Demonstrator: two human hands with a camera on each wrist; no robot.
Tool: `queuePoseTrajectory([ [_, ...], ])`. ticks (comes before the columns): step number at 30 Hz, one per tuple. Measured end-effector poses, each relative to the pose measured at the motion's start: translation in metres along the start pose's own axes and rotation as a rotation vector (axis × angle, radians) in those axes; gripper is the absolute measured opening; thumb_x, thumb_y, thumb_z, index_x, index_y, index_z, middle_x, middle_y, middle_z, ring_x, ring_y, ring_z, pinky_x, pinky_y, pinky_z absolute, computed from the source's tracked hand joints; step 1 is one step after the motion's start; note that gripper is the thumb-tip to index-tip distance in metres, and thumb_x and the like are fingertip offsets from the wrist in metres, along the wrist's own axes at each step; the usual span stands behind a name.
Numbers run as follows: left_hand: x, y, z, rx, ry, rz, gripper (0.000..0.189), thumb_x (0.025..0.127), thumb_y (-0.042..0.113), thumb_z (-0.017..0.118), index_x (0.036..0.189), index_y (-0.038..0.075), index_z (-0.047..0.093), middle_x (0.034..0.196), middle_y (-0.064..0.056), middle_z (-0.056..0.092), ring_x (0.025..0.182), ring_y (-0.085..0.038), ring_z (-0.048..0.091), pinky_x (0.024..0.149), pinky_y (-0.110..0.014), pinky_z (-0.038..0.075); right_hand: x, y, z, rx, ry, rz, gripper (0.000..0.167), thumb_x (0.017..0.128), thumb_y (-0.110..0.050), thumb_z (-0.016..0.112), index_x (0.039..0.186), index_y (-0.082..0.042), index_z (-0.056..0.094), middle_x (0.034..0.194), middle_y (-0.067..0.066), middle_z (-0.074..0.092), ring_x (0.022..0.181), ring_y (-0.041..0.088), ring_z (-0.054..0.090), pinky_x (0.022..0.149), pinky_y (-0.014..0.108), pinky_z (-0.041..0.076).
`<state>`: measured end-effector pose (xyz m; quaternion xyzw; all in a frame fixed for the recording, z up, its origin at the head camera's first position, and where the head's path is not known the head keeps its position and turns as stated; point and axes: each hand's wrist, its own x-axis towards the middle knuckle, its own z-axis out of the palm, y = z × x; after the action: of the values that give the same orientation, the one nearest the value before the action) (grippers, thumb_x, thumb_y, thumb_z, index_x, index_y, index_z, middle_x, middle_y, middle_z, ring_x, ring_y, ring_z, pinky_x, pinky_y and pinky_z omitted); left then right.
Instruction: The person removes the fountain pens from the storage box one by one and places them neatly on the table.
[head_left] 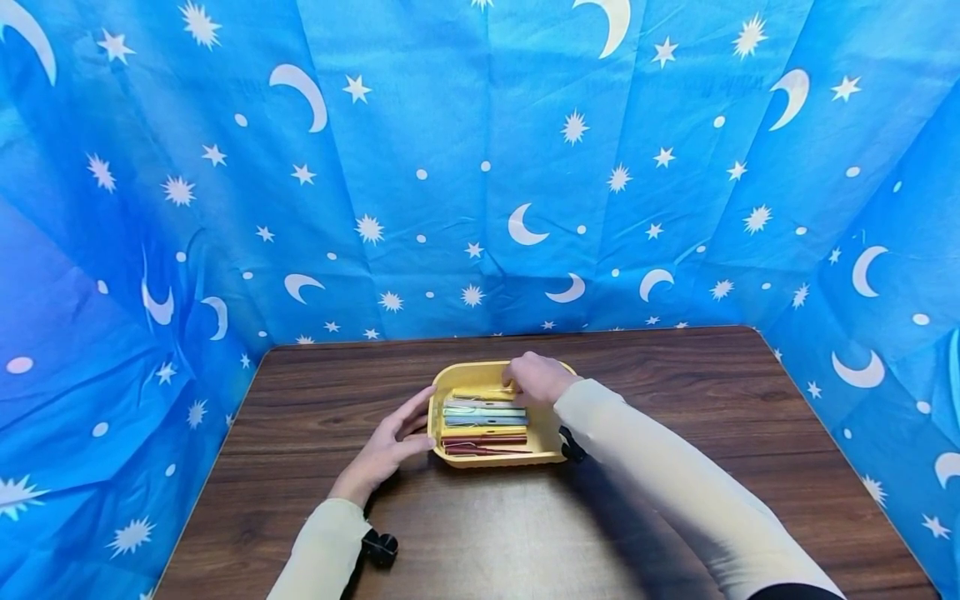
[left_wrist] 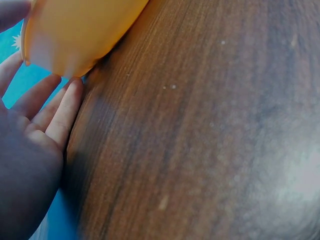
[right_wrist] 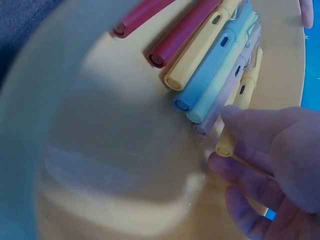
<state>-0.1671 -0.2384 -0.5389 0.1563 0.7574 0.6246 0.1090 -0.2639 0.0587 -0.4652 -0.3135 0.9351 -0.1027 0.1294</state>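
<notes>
A yellow tray sits on the table, holding several capped pens side by side. Two dark red pens lie at the near side, followed by a yellow, a blue, a mint green and a lilac pen. My right hand reaches in at the far right and pinches the end of the farthest yellow pen between thumb and fingers. Spread against the tray's left wall, my left hand touches it with extended fingers.
The dark wood-grain table extends around the tray. A blue cloth with white moons and stars hangs behind it and along both sides. Small black devices are worn at both wrists.
</notes>
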Motion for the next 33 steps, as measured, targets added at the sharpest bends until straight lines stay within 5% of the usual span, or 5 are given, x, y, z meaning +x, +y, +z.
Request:
queuePoseTrajectory([
  [4, 0.0, -0.001, -0.001, 0.004, -0.005, 0.01, 0.08, 0.099, 0.004, 0.068, 0.167, 0.024, 0.031, 0.169, -0.019, 0.033, 0.149, -0.047, 0.039, 0.116, -0.049, 0.043, -0.002, 0.002, 0.002, 0.024, 0.026, -0.073, 0.021, 0.095, -0.014, 0.08, 0.114, -0.008, 0.08, 0.108, 0.006, 0.078, 0.092, 0.017, 0.072, 0.086, 0.036, 0.062],
  [8, 0.001, -0.001, -0.002, -0.016, -0.013, 0.019, 0.08, 0.099, 0.003, 0.068, 0.167, 0.022, 0.031, 0.169, -0.019, 0.032, 0.149, -0.047, 0.038, 0.109, -0.027, 0.047, -0.004, 0.002, 0.003, 0.044, 0.058, -0.154, 0.006, 0.097, -0.011, 0.076, 0.095, -0.009, 0.08, 0.089, 0.001, 0.074, 0.072, 0.013, 0.061, 0.067, 0.029, 0.053],
  [12, 0.002, -0.002, -0.003, -0.019, -0.017, 0.021, 0.08, 0.099, 0.004, 0.068, 0.167, 0.023, 0.031, 0.169, -0.019, 0.032, 0.149, -0.047, 0.039, 0.108, -0.025, 0.048, -0.005, 0.0, 0.003, 0.069, 0.083, -0.162, 0.019, 0.1, -0.013, 0.073, 0.083, -0.006, 0.077, 0.069, -0.003, 0.056, 0.061, 0.013, 0.042, 0.057, 0.027, 0.036],
  [16, 0.002, -0.003, -0.003, -0.013, -0.015, 0.011, 0.08, 0.099, 0.004, 0.068, 0.167, 0.025, 0.031, 0.169, -0.017, 0.033, 0.149, -0.045, 0.039, 0.108, -0.024, 0.047, -0.008, -0.003, 0.003, 0.076, 0.099, -0.147, 0.028, 0.101, -0.016, 0.072, 0.076, -0.003, 0.072, 0.062, -0.005, 0.042, 0.061, 0.013, 0.037, 0.057, 0.027, 0.031],
  [33, 0.002, -0.001, -0.002, -0.006, -0.007, -0.01, 0.08, 0.099, 0.005, 0.069, 0.167, 0.028, 0.032, 0.169, -0.014, 0.033, 0.149, -0.042, 0.04, 0.117, -0.06, 0.038, -0.025, 0.004, 0.003, 0.207, 0.311, -0.114, 0.01, 0.1, -0.008, 0.071, 0.101, -0.003, 0.081, 0.1, 0.007, 0.077, 0.094, 0.022, 0.07, 0.085, 0.04, 0.059],
])
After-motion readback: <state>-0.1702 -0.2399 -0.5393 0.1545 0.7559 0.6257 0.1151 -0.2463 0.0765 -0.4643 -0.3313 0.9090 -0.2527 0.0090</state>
